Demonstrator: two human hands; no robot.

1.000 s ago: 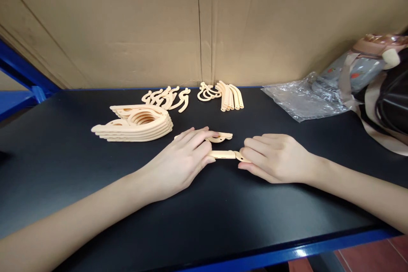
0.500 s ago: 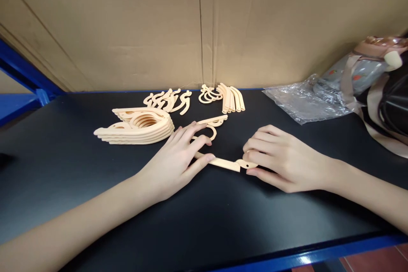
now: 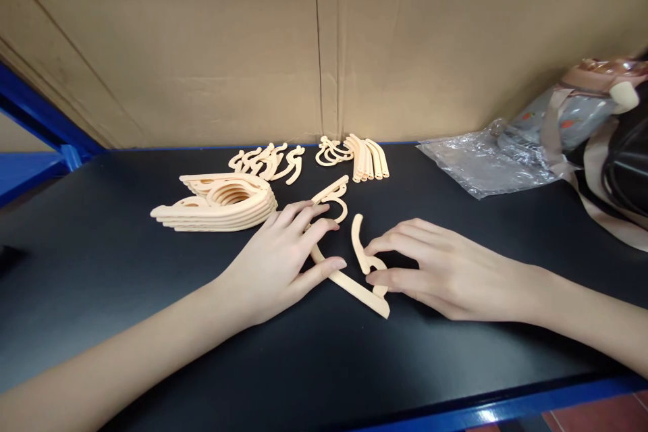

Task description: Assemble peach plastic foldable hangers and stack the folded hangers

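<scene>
My left hand (image 3: 283, 256) lies over a beige plastic clothes hanger (image 3: 360, 290) on the black tabletop, thumb along one arm and fingers curled across its middle. The hanger's ring-shaped part (image 3: 340, 208) and its other arm (image 3: 331, 190) show beyond my fingers. At the near end of the hanger, my right hand (image 3: 435, 270) pinches a small curved end piece (image 3: 358, 243) between thumb and fingers. That piece stands at an angle to the hanger arm. Part of the joint between them is behind my right fingertips.
A stack of beige hangers (image 3: 223, 206) stands left of my hands. Behind are loose hooks (image 3: 266, 160), ring pieces (image 3: 331, 150) and curved strips (image 3: 368, 158). A clear plastic bag (image 3: 486, 158) and a strapped bottle (image 3: 572, 108) lie right. Cardboard (image 3: 202, 47) backs the table.
My right hand has turned the curved end piece, so it now points away from me. The hanger has rotated, its near end coming closer to me, with my left hand still on it.
</scene>
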